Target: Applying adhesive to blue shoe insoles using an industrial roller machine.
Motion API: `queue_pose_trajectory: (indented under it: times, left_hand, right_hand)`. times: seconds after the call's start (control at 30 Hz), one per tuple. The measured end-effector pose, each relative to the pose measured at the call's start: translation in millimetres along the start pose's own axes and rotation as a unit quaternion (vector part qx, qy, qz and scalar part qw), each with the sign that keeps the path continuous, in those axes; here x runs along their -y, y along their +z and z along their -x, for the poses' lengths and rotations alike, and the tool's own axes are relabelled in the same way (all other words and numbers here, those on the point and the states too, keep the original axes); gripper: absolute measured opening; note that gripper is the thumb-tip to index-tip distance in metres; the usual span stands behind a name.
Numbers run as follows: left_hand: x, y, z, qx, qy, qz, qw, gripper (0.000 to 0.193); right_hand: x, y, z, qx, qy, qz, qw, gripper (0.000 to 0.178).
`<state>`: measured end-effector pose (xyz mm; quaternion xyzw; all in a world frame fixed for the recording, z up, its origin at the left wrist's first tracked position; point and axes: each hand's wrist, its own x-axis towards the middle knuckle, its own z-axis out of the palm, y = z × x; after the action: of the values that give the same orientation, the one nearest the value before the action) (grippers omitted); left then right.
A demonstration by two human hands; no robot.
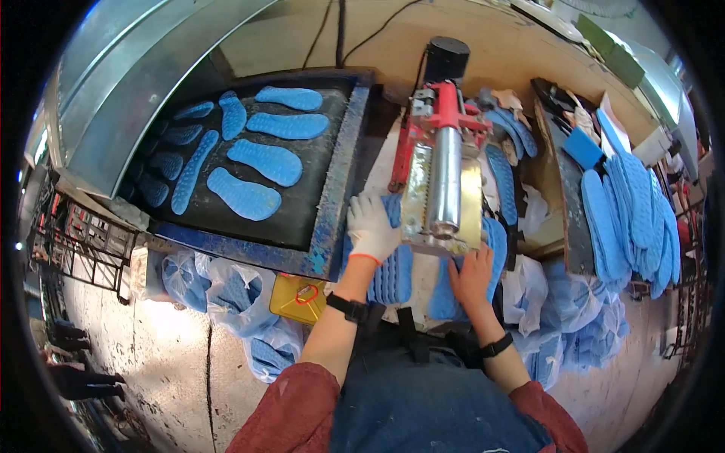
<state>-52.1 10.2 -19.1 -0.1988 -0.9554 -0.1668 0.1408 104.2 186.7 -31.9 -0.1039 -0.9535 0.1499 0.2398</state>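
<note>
My left hand [371, 229], in a white glove with an orange cuff, lies with fingers stretched forward over ridged blue insoles, left of a red press with a shiny metal roller [445, 181]. A stack of blue insoles [393, 275] stands just below that hand. My bare right hand [473, 278] rests on more blue insoles [444, 294] at the press's near right corner, thumb apart from the fingers. Its fingertips reach the press's front edge. Several blue insoles [264, 164] lie spread on a black belt [310, 204] to the left.
Blue insoles [630, 211] are piled on a dark bench at right, beside a small blue box [581, 148]. Plastic bags of insoles [242, 294] sit below the belt, with others [563, 309] at lower right. A yellow tray [291, 298] is left of my forearm.
</note>
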Motion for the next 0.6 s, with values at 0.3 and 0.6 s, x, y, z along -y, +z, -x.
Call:
queue_pose_trajectory:
  times: [0.3,0.6]
  left_hand:
    - [16,13,-42,0.283,0.05,-0.188,0.939,0.048]
    - [40,56,-27,0.142,0.001,-0.003,0.99,0.072]
  right_hand:
    - [-50,-8,7,-0.089,0.132,-0.028,0.987,0.075]
    - [-45,-15,4,-0.058,0.239,-0.046,0.968,0.1]
